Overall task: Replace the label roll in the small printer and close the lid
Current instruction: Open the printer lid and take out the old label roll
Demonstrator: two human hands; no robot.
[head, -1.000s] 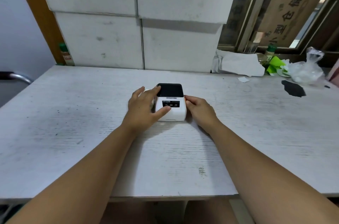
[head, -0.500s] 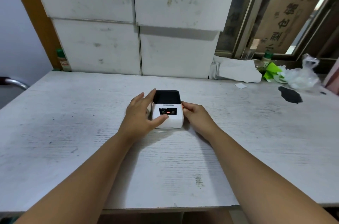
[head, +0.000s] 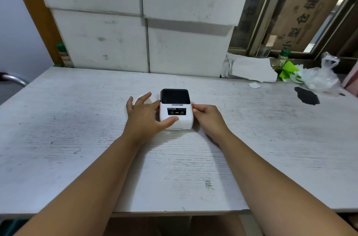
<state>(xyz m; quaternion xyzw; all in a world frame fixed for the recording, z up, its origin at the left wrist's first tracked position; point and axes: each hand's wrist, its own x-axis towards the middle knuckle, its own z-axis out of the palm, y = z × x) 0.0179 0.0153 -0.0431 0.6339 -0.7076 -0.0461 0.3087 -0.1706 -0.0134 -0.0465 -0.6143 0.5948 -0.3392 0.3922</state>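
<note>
The small white printer (head: 184, 122) sits in the middle of the white table (head: 77, 119), its black lid (head: 175, 96) down. My left hand (head: 144, 117) holds its left side, thumb pressed on the front face and fingers spread. My right hand (head: 208, 116) grips the right side, fingertips on a small orange part near the lid's corner. A white round thing, possibly a label roll (head: 138, 98), shows partly behind my left fingers.
Stacked white boxes (head: 135, 46) wall off the back of the table. At the back right lie crumpled paper (head: 251, 69), a green wrapper (head: 287, 71), a plastic bag (head: 319, 79), a paper scrap (head: 254, 85) and a black patch (head: 307, 95).
My left fingers have come off the lid's edge and spread out to the left. The printer's front indicator went from red to white. Both hands stay at the printer.
</note>
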